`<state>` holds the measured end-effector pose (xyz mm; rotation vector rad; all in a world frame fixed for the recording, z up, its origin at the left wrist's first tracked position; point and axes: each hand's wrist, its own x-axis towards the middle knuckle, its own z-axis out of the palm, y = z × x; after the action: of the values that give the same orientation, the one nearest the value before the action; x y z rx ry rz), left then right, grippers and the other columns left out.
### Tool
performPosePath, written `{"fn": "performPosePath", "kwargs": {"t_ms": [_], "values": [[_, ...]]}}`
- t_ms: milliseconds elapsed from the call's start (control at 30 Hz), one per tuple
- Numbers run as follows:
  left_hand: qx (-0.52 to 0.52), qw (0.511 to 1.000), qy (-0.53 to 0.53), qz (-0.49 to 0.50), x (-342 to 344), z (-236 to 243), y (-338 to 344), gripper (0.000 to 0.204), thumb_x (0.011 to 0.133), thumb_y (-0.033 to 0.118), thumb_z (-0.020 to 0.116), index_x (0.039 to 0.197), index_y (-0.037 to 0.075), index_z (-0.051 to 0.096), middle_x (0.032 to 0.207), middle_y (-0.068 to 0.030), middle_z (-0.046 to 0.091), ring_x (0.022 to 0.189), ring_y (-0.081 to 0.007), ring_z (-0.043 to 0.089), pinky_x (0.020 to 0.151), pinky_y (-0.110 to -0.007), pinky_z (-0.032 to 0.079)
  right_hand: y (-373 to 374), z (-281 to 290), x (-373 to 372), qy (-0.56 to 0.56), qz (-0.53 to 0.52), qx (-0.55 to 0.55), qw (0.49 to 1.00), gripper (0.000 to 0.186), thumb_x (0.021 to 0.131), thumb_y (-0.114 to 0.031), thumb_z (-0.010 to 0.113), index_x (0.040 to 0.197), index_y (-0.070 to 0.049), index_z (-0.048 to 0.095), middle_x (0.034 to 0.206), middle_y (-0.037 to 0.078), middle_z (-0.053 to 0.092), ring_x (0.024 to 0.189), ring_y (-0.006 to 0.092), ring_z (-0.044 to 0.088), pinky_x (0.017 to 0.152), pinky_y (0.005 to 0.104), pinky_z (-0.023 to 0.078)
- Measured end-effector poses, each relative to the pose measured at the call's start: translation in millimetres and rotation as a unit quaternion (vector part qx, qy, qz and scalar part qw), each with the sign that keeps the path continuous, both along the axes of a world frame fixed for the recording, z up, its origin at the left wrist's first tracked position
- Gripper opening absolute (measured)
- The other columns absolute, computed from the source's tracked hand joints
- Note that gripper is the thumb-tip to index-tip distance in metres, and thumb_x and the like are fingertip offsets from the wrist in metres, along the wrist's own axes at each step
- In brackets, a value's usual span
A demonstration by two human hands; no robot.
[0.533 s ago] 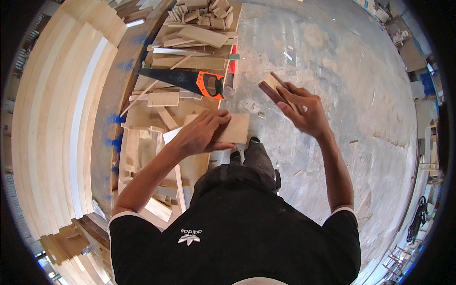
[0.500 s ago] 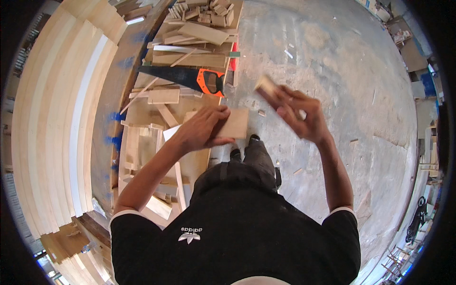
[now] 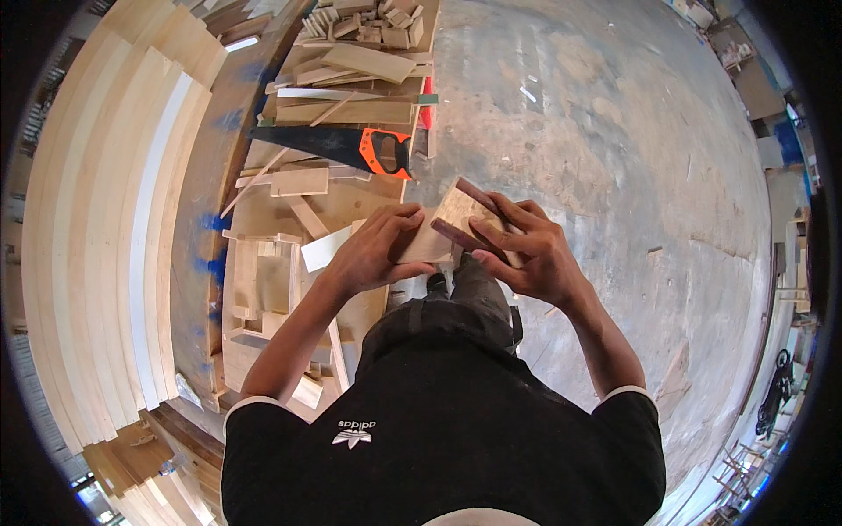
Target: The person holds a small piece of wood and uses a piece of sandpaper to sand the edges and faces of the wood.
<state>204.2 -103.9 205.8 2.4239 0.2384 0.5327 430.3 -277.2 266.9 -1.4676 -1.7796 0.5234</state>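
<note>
My left hand (image 3: 375, 250) grips a small flat wooden board (image 3: 419, 247) by its left side, with the thumb along the near edge. My right hand (image 3: 533, 250) is closed around a sanding block (image 3: 460, 209), a pale piece of wood with a dark reddish-brown sheet, apparently sandpaper, folded up along two sides. It is tilted and overlaps the right end of the board; whether the two touch is hidden. Beyond my left hand, a handsaw (image 3: 329, 147) with a black blade and an orange and black handle lies across wood pieces on the bench.
Wood offcuts (image 3: 298, 181) cover the bench to my left, with a heap of small blocks (image 3: 386, 26) at its far end. Long pale planks (image 3: 96, 228) are stacked further left. The concrete floor (image 3: 640, 202), with scattered scraps, stretches to the right.
My right hand has brought the sanding block left and down, from well apart to over the board's right end. My left hand keeps its grip, shifted only slightly.
</note>
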Motion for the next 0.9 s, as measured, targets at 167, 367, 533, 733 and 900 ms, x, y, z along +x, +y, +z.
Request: {"fn": "performPosePath", "kwargs": {"t_ms": [167,367,533,733,900], "values": [[0.009,0.999,-0.009,-0.049,-8.5,-12.5,0.0,0.075,0.070,0.036,0.087,0.124,0.002,0.048,0.131,-0.0196,0.053,0.118,-0.0384,0.054,0.099,-0.043,0.047,2.5,-0.5,-0.5,-0.056,-0.027,0.010,0.998,0.033,0.077,-0.019,0.080,0.109,-0.017,0.074,0.136,0.022,0.055,0.099,0.0336,0.062,0.090,0.0419,0.048],[0.010,0.998,-0.018,-0.061,-2.0,-6.0,1.9,0.070,0.069,0.031,0.088,0.122,0.004,0.050,0.129,-0.0170,0.055,0.115,-0.0365,0.056,0.097,-0.043,0.047,11.6,-3.5,2.7,-0.051,-0.032,0.020,0.998,0.031,0.077,-0.019,0.079,0.107,-0.016,0.074,0.135,0.015,0.058,0.100,0.0333,0.062,0.092,0.0414,0.048],[0.042,0.996,-0.010,-0.073,-4.9,2.0,8.1,0.069,0.069,0.034,0.088,0.118,0.003,0.051,0.126,-0.0183,0.057,0.114,-0.0369,0.057,0.095,-0.042,0.049,14.1,9.7,-4.8,-0.023,0.118,0.083,0.989,0.035,0.075,-0.020,0.082,0.109,-0.018,0.073,0.132,0.016,0.060,0.103,0.0312,0.063,0.091,0.0384,0.051],[0.012,0.999,-0.038,-0.027,-4.2,5.7,3.1,0.071,0.069,0.037,0.088,0.117,0.001,0.051,0.125,-0.0211,0.057,0.113,-0.0383,0.058,0.095,-0.042,0.049,17.8,2.7,27.7,0.003,-0.124,0.003,0.992,0.042,0.077,-0.017,0.080,0.117,-0.009,0.072,0.133,0.022,0.059,0.108,0.0326,0.062,0.089,0.0389,0.051],[0.044,0.993,-0.094,-0.048,11.1,8.7,4.2,0.070,0.068,0.036,0.089,0.116,0.001,0.051,0.123,-0.0210,0.058,0.110,-0.0387,0.059,0.094,-0.043,0.049,13.8,3.7,13.5,-0.091,-0.109,0.006,0.990,0.038,0.079,-0.018,0.079,0.115,-0.008,0.073,0.132,0.021,0.060,0.105,0.0347,0.062,0.090,0.0407,0.051]]}}
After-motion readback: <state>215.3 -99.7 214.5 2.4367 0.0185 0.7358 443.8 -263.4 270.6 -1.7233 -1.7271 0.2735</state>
